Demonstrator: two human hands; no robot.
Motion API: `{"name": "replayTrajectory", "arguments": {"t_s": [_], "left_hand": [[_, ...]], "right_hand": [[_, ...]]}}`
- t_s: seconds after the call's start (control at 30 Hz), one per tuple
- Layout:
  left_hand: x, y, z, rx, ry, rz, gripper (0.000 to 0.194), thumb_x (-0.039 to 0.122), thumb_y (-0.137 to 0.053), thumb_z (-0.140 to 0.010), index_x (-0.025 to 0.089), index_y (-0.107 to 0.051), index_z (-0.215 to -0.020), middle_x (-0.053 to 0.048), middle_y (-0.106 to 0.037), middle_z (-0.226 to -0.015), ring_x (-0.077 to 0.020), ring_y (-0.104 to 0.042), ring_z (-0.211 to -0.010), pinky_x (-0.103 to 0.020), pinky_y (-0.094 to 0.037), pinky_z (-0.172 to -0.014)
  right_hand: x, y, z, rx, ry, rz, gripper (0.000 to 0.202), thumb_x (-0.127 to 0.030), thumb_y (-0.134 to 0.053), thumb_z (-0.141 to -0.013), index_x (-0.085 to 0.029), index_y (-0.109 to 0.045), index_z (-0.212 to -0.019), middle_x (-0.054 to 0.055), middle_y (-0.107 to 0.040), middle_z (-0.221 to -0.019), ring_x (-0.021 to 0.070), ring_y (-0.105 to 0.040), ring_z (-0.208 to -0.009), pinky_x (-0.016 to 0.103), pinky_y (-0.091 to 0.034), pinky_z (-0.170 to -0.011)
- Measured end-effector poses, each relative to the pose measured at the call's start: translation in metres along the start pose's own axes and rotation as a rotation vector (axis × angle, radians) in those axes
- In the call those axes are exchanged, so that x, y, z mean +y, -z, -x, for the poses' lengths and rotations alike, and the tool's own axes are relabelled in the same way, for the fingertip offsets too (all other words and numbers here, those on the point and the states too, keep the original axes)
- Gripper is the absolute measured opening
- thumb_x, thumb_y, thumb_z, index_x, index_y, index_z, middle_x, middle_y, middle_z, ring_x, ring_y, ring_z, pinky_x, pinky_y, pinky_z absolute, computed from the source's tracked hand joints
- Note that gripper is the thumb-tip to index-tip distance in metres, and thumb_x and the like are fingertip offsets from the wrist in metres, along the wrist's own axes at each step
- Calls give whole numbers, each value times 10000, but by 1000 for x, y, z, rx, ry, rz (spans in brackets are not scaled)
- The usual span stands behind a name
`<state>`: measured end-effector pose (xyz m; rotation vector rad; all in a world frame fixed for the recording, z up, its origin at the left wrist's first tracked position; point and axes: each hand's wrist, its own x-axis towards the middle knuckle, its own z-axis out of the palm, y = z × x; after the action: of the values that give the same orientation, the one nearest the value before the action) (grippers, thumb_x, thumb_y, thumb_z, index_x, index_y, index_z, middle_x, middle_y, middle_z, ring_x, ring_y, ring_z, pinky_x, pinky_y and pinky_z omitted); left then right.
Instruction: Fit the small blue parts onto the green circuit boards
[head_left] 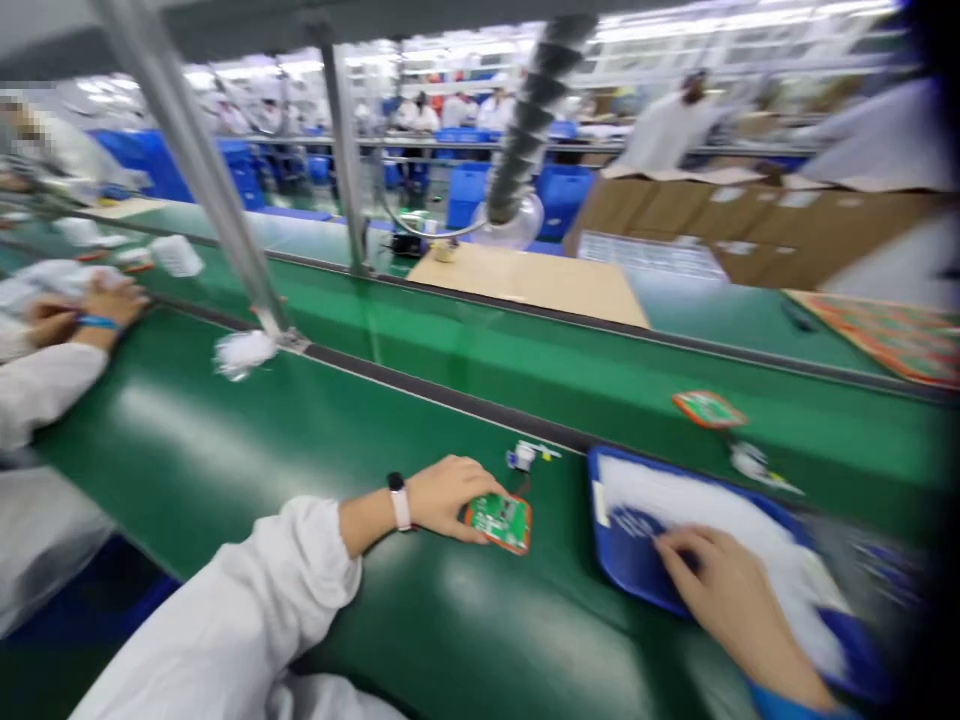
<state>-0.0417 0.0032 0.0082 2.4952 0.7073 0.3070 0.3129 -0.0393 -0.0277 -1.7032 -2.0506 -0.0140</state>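
My left hand (450, 497) grips the edge of a green circuit board (501, 522) with an orange rim, low over the green work surface. A wire runs from the board to a small white part (523, 456) lying just beyond it. My right hand (724, 590) is over a blue tray (626, 572), its thumb and fingers drawn together in a pinch. Whatever lies between those fingertips is too small or hidden to make out. White material (697, 500) fills much of the tray, and small pale pieces (636, 522) lie on its bare blue bottom.
Behind the tray, another circuit board (709, 408) with a wired white part lies on the green belt (450, 345). A metal post (202, 170) stands at left, near a crumpled clear bag (244, 352). A co-worker's hands (105, 305) are at far left. Cardboard boxes (675, 215) stand at the back.
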Motion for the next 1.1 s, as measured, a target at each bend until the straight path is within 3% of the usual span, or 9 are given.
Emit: {"name": "replayTrajectory", "arguments": {"t_s": [0.2, 0.47, 0.57, 0.63, 0.73, 0.8, 0.93, 1.1], "left_hand": [[1, 3, -1, -12, 34, 30, 578, 485, -638, -726, 233, -457, -1213, -47, -559, -1203, -230, -487, -1089, -317, -310, -948], [-4, 4, -2, 1, 25, 70, 582, 485, -666, -705, 226, -478, -1191, -44, -574, -1179, -223, -492, -1077, -321, -306, -958], [-2, 3, -6, 44, 17, 133, 552, 488, -674, -705, 208, -518, -1155, -50, -580, -1175, -214, -498, -1078, -316, -319, -963], [2, 1, -12, 115, 11, 205, 370, 423, -597, -800, 190, -568, -1087, -46, -604, -1137, -181, -517, -1058, -290, -340, -954], [10, -3, -23, 235, 12, 298, 213, 315, -489, -885, 170, -636, -935, -35, -661, -989, -139, -567, -957, -257, -385, -903], [13, -6, -27, 276, 26, 319, 186, 294, -522, -867, 166, -656, -865, -34, -678, -920, -142, -586, -900, -260, -410, -862], [9, -12, -28, 286, 91, 331, 108, 226, -581, -815, 175, -674, -799, -26, -691, -854, -151, -599, -831, -271, -429, -807], [0, -17, -27, 290, 125, 366, 63, 160, -629, -754, 171, -675, -714, -16, -689, -831, -144, -603, -811, -267, -430, -807]], "right_hand": [[-10, 2, 7, -73, -120, -8, 241, -275, -425, -781, -199, -596, -629, 106, -599, -796, 243, -563, -785, 408, -440, -744], [-13, 12, 10, -106, -129, -58, 206, -261, -443, -777, -195, -574, -633, 112, -563, -866, 258, -523, -859, 437, -401, -790], [-45, 13, 1, -13, -140, -173, 185, -287, -441, -816, -200, -558, -703, 105, -542, -931, 256, -508, -932, 444, -389, -846], [-81, 8, -6, 25, -124, -319, 178, -301, -439, -847, -207, -546, -740, 93, -523, -996, 237, -498, -982, 420, -387, -880], [-133, -9, -13, -24, -59, -549, 169, -282, -424, -874, -207, -527, -763, 85, -510, -1019, 217, -497, -1014, 389, -393, -894], [-152, -23, -14, -30, -67, -628, 162, -274, -421, -879, -204, -518, -769, 86, -500, -1010, 214, -489, -1026, 389, -392, -901], [-153, -43, -16, -72, -98, -687, 156, -279, -437, -874, -201, -511, -761, 87, -493, -1008, 218, -480, -1027, 405, -385, -911], [-146, -48, -16, -130, -93, -671, 137, -268, -460, -851, -200, -515, -746, 88, -500, -1012, 232, -472, -1012, 430, -367, -911]]}}
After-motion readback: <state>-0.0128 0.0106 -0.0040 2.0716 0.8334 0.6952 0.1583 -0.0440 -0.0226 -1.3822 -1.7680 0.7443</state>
